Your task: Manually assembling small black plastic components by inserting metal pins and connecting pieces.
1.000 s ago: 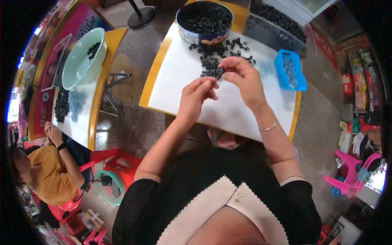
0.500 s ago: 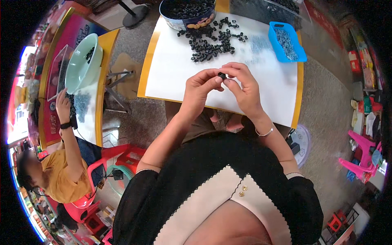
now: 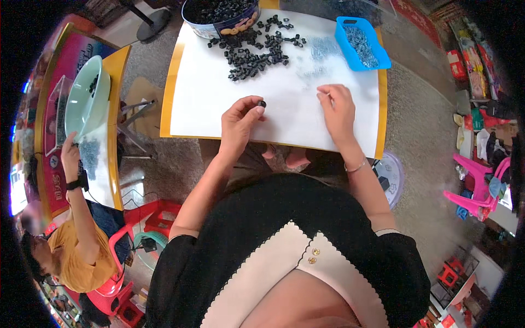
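Note:
Between the thumb and fingers of my left hand (image 3: 239, 124) is a small black plastic part (image 3: 262, 104), held just above the white tabletop (image 3: 202, 104). My right hand (image 3: 337, 112) is apart from it to the right, over the table near the scattered small shiny pieces (image 3: 322, 49). Its thumb and forefinger are drawn together in a pinch; whatever may be between them is too small to make out. Beyond my left hand lies a loose heap of similar black parts (image 3: 254, 61). A blue plastic tray (image 3: 340, 38) of small shiny pieces stands at the far right.
A round tub (image 3: 210, 30) full of black parts stands at the table's far edge. To the left, a person (image 3: 82, 254) in a yellow shirt reaches toward a pale green basin (image 3: 82, 112) on another table. A pink stool (image 3: 476, 175) is on the right.
My hands were together at the black part and have separated. The right has let go of it and moved right; the left keeps the part. The whole view has shifted slightly.

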